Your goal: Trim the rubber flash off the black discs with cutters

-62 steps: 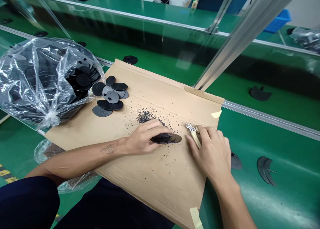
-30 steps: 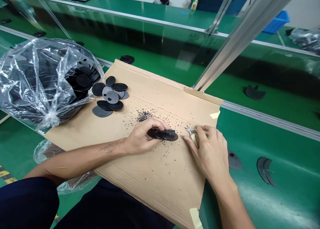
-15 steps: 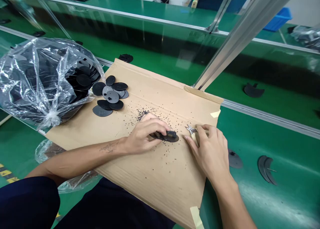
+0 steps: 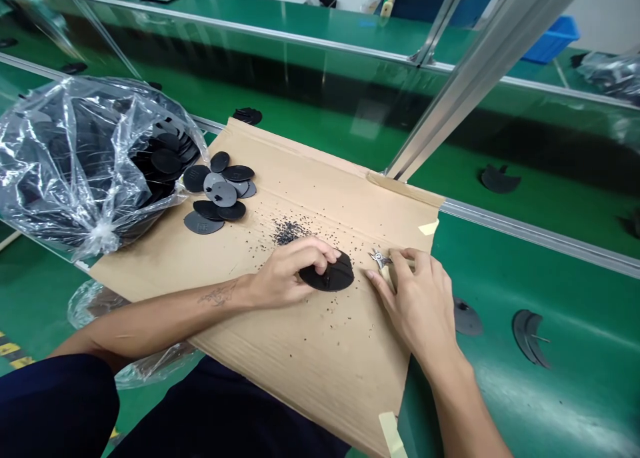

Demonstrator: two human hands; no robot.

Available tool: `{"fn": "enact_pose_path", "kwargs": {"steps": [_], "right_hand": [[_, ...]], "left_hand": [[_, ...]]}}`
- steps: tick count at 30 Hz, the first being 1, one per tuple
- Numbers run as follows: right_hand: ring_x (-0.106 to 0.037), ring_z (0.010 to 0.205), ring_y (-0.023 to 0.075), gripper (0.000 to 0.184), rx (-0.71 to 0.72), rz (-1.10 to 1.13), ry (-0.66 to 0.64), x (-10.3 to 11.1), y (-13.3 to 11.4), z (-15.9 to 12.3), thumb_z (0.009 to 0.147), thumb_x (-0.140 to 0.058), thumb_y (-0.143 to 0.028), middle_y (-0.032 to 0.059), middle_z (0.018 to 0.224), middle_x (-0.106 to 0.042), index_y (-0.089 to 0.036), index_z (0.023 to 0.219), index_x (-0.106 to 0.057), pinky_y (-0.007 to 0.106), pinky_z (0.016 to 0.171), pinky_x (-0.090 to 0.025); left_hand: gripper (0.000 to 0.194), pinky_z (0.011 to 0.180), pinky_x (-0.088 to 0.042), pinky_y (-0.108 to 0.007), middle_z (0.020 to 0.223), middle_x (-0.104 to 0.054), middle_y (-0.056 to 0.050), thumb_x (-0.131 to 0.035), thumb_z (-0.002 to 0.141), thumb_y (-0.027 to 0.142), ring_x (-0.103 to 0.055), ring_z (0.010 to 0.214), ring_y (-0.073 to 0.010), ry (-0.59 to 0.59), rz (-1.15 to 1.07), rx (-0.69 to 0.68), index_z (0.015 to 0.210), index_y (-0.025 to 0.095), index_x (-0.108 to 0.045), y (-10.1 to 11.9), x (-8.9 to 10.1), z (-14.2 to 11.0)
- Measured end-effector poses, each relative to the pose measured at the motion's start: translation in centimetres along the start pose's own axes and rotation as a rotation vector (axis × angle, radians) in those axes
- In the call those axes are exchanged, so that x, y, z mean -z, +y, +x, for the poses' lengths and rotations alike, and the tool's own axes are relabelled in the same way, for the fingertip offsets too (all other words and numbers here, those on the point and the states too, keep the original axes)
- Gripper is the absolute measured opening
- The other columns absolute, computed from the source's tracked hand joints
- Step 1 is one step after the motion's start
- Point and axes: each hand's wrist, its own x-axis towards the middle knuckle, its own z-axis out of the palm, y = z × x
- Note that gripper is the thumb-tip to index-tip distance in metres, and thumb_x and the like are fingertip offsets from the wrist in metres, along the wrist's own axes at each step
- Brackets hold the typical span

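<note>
My left hand (image 4: 297,268) grips a black oval plastic disc (image 4: 336,275) by its left side, its broad face turned up toward me. To the right, my right hand (image 4: 419,288) is closed round a pair of cutting pliers (image 4: 381,258) with pale handles; their small metal jaws point left toward the disc and stand apart from it. A heap of tiny black clippings (image 4: 290,231) lies just behind my left hand, with loose bits scattered around. All this is over a sheet of cardboard (image 4: 350,371).
Several black and grey discs (image 4: 221,193) lie at the cardboard's back left, beside a clear plastic bag (image 4: 95,171) full of discs. A metal post (image 4: 480,78) rises behind the cardboard. On the green surface at right are a grey disc (image 4: 467,317) and curved black pieces (image 4: 527,338).
My left hand has turned the disc from nearly edge-on so that its broad face now shows. The right hand and the pliers stay almost where they were.
</note>
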Motion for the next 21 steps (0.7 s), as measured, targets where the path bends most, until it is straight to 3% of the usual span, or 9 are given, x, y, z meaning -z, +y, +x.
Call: {"fn": "enact_pose_path", "kwargs": {"steps": [3, 5, 9, 15, 21], "right_hand": [[-0.052, 0.099, 0.0322, 0.054, -0.002, -0.001, -0.001, -0.01, 0.0, -0.02, 0.104, -0.031, -0.056, 0.0192, 0.111, -0.06, -0.015, 0.117, -0.063, 0.043, 0.082, -0.041], [-0.052, 0.099, 0.0325, 0.054, -0.003, 0.001, -0.006, -0.01, -0.01, -0.01, 0.104, -0.031, -0.056, 0.0195, 0.112, -0.06, -0.014, 0.117, -0.063, 0.043, 0.082, -0.041], [-0.052, 0.1, 0.032, 0.055, -0.012, 0.012, -0.016, -0.01, -0.01, 0.03, 0.104, -0.032, -0.057, 0.0195, 0.111, -0.06, -0.012, 0.116, -0.063, 0.042, 0.082, -0.04], [-0.052, 0.098, 0.0313, 0.056, -0.003, -0.015, -0.009, -0.1, 0.02, 0.02, 0.104, -0.031, -0.057, 0.0191, 0.111, -0.061, -0.013, 0.116, -0.063, 0.041, 0.081, -0.04], [-0.053, 0.101, 0.0336, 0.054, -0.009, 0.002, -0.016, -0.09, 0.08, -0.01, 0.103, -0.033, -0.056, 0.0204, 0.112, -0.06, -0.013, 0.119, -0.063, 0.045, 0.083, -0.042]], "left_hand": [[0.016, 0.086, -0.056, -0.037, 0.096, -0.074, -0.004, -0.065, 0.087, 0.007, -0.069, 0.089, -0.0157, 0.015, 0.087, -0.025, 0.083, 0.018, -0.055, -0.05, 0.03, 0.11], [0.011, 0.081, -0.057, -0.034, 0.097, -0.075, -0.005, -0.064, 0.089, 0.009, -0.07, 0.087, -0.0151, 0.03, 0.066, -0.003, 0.091, 0.018, -0.059, 0.0, 0.04, 0.08], [0.02, 0.083, -0.061, -0.031, 0.1, -0.073, -0.007, -0.061, 0.091, 0.011, -0.07, 0.095, -0.0157, 0.023, 0.004, 0.046, 0.111, 0.016, -0.061, 0.22, 0.0, -0.06], [0.014, 0.08, -0.06, -0.028, 0.098, -0.071, -0.006, -0.064, 0.086, 0.004, -0.069, 0.093, -0.0145, 0.023, -0.024, 0.016, 0.089, 0.017, -0.058, 0.21, 0.01, -0.07], [0.016, 0.081, -0.06, -0.029, 0.1, -0.069, -0.006, -0.064, 0.084, 0.002, -0.068, 0.095, -0.0153, 0.014, -0.042, 0.014, 0.086, 0.017, -0.058, -0.04, -0.01, -0.22]]}}
